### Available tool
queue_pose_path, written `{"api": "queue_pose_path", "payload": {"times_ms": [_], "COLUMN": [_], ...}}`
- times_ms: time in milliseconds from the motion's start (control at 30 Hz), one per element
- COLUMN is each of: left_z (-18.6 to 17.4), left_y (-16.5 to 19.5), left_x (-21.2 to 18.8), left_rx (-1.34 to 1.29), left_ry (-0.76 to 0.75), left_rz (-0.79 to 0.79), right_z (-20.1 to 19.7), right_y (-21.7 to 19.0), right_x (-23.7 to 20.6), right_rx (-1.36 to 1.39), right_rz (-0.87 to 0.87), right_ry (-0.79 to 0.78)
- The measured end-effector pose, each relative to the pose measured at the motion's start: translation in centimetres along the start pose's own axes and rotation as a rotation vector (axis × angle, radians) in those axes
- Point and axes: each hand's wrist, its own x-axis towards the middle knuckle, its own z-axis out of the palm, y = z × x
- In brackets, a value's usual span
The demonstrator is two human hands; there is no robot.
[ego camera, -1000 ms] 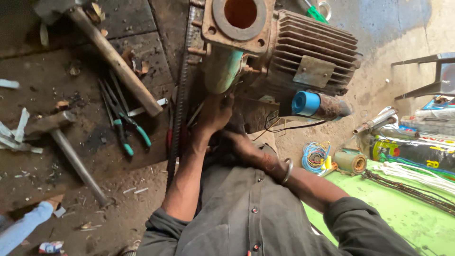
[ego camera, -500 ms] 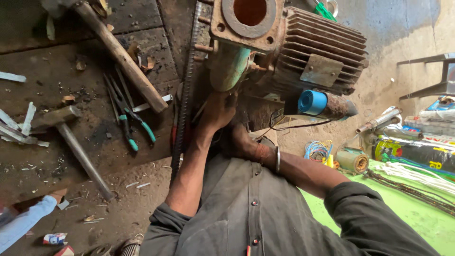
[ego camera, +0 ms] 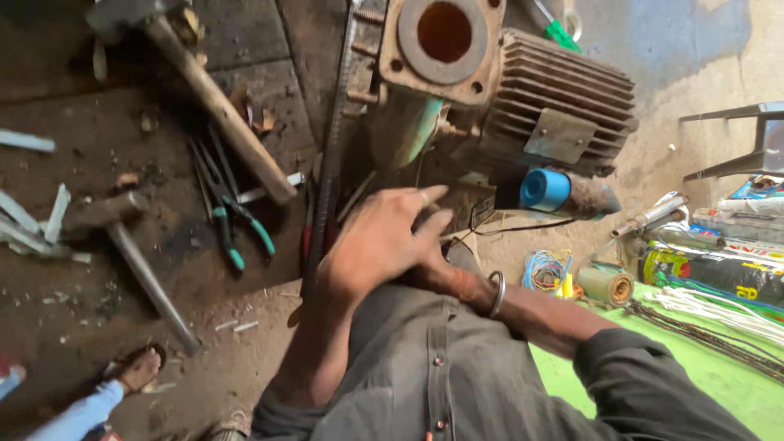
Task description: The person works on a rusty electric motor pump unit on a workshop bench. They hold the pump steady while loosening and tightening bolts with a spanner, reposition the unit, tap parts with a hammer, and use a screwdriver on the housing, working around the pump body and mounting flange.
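Observation:
My left hand (ego camera: 382, 243) hovers with its fingers apart in front of an old finned electric motor (ego camera: 563, 106) that has a rusty round flange (ego camera: 445, 37) and a green pipe body (ego camera: 408, 131). Nothing shows in its grasp. My right hand (ego camera: 447, 276) lies under the left one and is mostly hidden; only the wrist with a metal bangle (ego camera: 497, 292) is visible, so its fingers cannot be judged. A blue cap (ego camera: 545, 189) sits on the motor's shaft end, just right of my hands.
On the dirty floor to the left lie teal-handled pliers (ego camera: 237, 224), a wooden-handled hammer (ego camera: 220, 110), a metal hammer (ego camera: 139, 269) and a long threaded rod (ego camera: 331, 163). Wire coils (ego camera: 545, 269) and a tape roll (ego camera: 608, 286) lie beside a green mat (ego camera: 735, 392). Another person's sandalled foot (ego camera: 139, 369) is at lower left.
My left hand has lifted away from the motor's base toward me and spread its fingers. The right hand stays low by the motor.

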Motion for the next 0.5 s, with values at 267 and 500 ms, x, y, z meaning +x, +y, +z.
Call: {"api": "queue_pose_path", "payload": {"times_ms": [267, 500], "left_z": [-3.9, -2.8], "left_y": [5.4, 3.5], "left_x": [11.2, 12.2], "left_rx": [0.511, 0.438], "left_ry": [0.615, 0.528], "left_rz": [0.419, 0.43], "right_z": [3.7, 5.7], "right_y": [1.3, 1.3], "right_x": [-2.5, -2.4], "right_rx": [-0.425, -0.484], "right_rz": [0.202, 0.132], "right_ry": [0.088, 0.103]}}
